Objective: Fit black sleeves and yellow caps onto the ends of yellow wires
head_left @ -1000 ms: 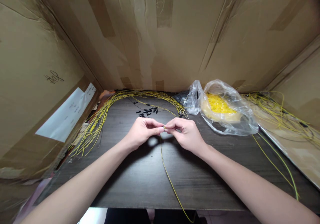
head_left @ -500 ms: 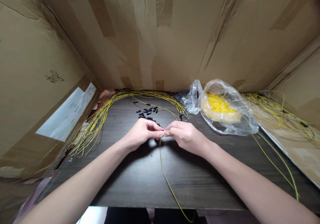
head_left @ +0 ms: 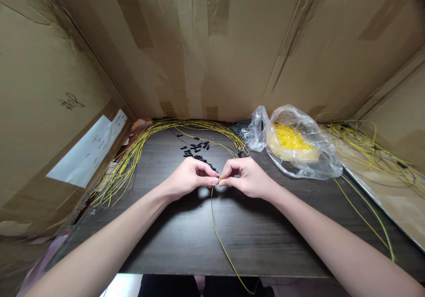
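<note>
My left hand (head_left: 189, 179) pinches a thin yellow wire (head_left: 217, 230) close to its end. From those fingertips the wire hangs down over the table and past its front edge. Thumb and forefinger of my right hand (head_left: 247, 176) are closed on a tiny yellow piece (head_left: 219, 179) that meets the left fingertips. Its exact shape is too small to make out, and the wire's tip is hidden by the fingers. Just beyond my hands lie several small black sleeve-like parts (head_left: 198, 157) in a loose pile.
A bundle of yellow wires (head_left: 139, 144) arcs across the dark table (head_left: 172, 244). At the back right stands an open clear bag (head_left: 327, 166) of small yellow pieces (head_left: 292, 136), beside another plastic bag (head_left: 255, 133). More tangled wires (head_left: 365, 144) lie farther right. Cardboard walls (head_left: 186, 58) enclose the table.
My right hand's fingers have shifted: the thumb and forefinger now form a visible pinch, with the yellow piece showing between the hands. My left hand has barely moved.
</note>
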A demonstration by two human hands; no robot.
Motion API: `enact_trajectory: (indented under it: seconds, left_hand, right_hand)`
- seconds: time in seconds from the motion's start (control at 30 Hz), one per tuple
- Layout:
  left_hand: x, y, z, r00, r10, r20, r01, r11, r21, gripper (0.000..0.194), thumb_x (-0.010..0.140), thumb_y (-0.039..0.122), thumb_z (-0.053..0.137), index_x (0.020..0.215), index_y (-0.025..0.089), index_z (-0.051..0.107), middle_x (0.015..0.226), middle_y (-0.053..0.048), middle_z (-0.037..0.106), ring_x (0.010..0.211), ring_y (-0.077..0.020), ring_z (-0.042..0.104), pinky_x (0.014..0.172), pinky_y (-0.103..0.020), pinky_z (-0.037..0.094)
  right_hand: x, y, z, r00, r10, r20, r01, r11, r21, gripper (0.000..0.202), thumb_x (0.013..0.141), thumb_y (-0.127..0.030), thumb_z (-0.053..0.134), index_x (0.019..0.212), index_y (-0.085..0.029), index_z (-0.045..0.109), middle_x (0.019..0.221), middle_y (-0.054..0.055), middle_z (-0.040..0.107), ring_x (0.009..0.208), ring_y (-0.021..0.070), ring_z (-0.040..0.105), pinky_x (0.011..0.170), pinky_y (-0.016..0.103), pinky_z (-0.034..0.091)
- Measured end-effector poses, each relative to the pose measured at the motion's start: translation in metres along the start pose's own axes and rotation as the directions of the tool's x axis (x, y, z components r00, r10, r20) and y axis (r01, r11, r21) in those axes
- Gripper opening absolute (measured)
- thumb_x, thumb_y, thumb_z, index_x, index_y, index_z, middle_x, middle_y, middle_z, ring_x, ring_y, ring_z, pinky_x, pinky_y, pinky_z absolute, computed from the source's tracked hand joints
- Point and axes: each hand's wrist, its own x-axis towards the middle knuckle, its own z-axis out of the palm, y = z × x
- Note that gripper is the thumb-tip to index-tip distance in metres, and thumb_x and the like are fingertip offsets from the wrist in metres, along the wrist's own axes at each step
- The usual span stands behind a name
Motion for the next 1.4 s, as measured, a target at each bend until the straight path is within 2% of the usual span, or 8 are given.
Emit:
enact_trajectory:
  seconds: [0.2, 0.4, 0.57, 0.8, 1.0, 1.2, 1.3, 1.4]
  left_hand:
    - [-0.001, 0.001, 0.001, 0.999, 0.033, 0.013, -0.034, 0.999, 0.036, 0.014, 0.068, 0.025, 0.082, 0.075, 0.014, 0.077, 0.073, -0.006, 0.073, 0.065, -0.0139, 0.062, 0.065, -0.026, 0.048]
    - [-0.001, -0.001, 0.003, 0.994, 0.109, 0.002, -0.109, 0.993, 0.036, 0.015, 0.068, 0.027, 0.082, 0.076, 0.015, 0.077, 0.074, -0.006, 0.071, 0.067, -0.0145, 0.061, 0.065, -0.026, 0.047]
    - [-0.002, -0.002, 0.005, 0.986, 0.164, -0.009, -0.163, 0.986, 0.045, 0.018, 0.068, 0.030, 0.083, 0.077, 0.015, 0.077, 0.073, -0.006, 0.070, 0.066, -0.0147, 0.060, 0.064, -0.027, 0.046]
    - [-0.004, 0.002, 0.011, 0.962, 0.267, -0.063, -0.262, 0.962, 0.081, 0.017, 0.071, 0.030, 0.081, 0.076, 0.014, 0.077, 0.072, -0.005, 0.068, 0.064, -0.0130, 0.057, 0.061, -0.026, 0.045]
    - [-0.004, 0.005, 0.017, 0.945, 0.284, -0.163, -0.277, 0.959, 0.063, 0.018, 0.070, 0.029, 0.083, 0.076, 0.014, 0.076, 0.073, -0.006, 0.069, 0.066, -0.0140, 0.060, 0.061, -0.026, 0.048]
    - [0.001, 0.002, 0.021, 0.896, 0.200, -0.397, -0.253, 0.963, -0.087, 0.026, 0.066, 0.030, 0.086, 0.085, 0.015, 0.077, 0.081, -0.007, 0.075, 0.072, -0.0180, 0.068, 0.070, -0.030, 0.056]
    - [0.003, 0.001, 0.021, 0.860, 0.204, -0.468, -0.280, 0.955, -0.096, 0.025, 0.065, 0.029, 0.086, 0.086, 0.017, 0.078, 0.083, -0.006, 0.076, 0.073, -0.0175, 0.068, 0.071, -0.030, 0.057]
    - [0.002, 0.001, 0.020, 0.839, 0.224, -0.497, -0.308, 0.947, -0.093, 0.024, 0.066, 0.027, 0.086, 0.086, 0.017, 0.079, 0.082, -0.006, 0.076, 0.072, -0.0164, 0.068, 0.070, -0.029, 0.056]
  right_hand:
    - [0.000, -0.004, -0.006, 0.996, -0.065, 0.069, 0.073, 0.989, -0.129, 0.011, 0.082, -0.023, 0.072, 0.074, -0.017, 0.069, 0.067, 0.000, 0.069, 0.058, 0.0114, 0.059, 0.060, 0.024, 0.043]
    - [-0.002, -0.001, -0.003, 0.993, 0.082, 0.084, -0.089, 0.992, 0.092, 0.014, 0.080, -0.026, 0.073, 0.072, -0.016, 0.068, 0.062, 0.001, 0.065, 0.051, 0.0110, 0.058, 0.051, 0.023, 0.046]
    - [0.000, 0.002, -0.001, 0.967, 0.206, 0.148, -0.246, 0.904, 0.351, 0.029, 0.072, -0.039, 0.079, 0.072, -0.014, 0.065, 0.060, 0.001, 0.064, 0.049, 0.0107, 0.059, 0.044, 0.021, 0.047]
    - [0.001, 0.002, -0.003, 0.954, 0.219, 0.204, -0.291, 0.838, 0.462, 0.035, 0.072, -0.043, 0.079, 0.072, -0.014, 0.060, 0.059, 0.001, 0.064, 0.046, 0.0078, 0.055, 0.042, 0.017, 0.042]
    - [0.001, 0.004, 0.003, 0.955, 0.237, 0.179, -0.297, 0.766, 0.571, 0.038, 0.072, -0.046, 0.079, 0.072, -0.014, 0.058, 0.061, 0.001, 0.064, 0.045, 0.0068, 0.052, 0.039, 0.016, 0.037]
    - [0.005, -0.001, 0.011, 0.964, 0.265, -0.034, -0.214, 0.842, 0.495, 0.033, 0.075, -0.044, 0.078, 0.080, -0.015, 0.063, 0.069, 0.001, 0.065, 0.053, 0.0083, 0.055, 0.046, 0.019, 0.042]
    - [0.006, -0.001, 0.015, 0.964, 0.266, -0.025, -0.223, 0.853, 0.471, 0.030, 0.076, -0.042, 0.076, 0.082, -0.015, 0.066, 0.073, 0.002, 0.067, 0.061, 0.0103, 0.059, 0.054, 0.022, 0.046]
    - [0.005, -0.002, 0.017, 0.958, 0.286, 0.036, -0.255, 0.784, 0.566, 0.029, 0.078, -0.042, 0.075, 0.084, -0.014, 0.068, 0.077, 0.005, 0.070, 0.067, 0.0125, 0.063, 0.060, 0.024, 0.049]
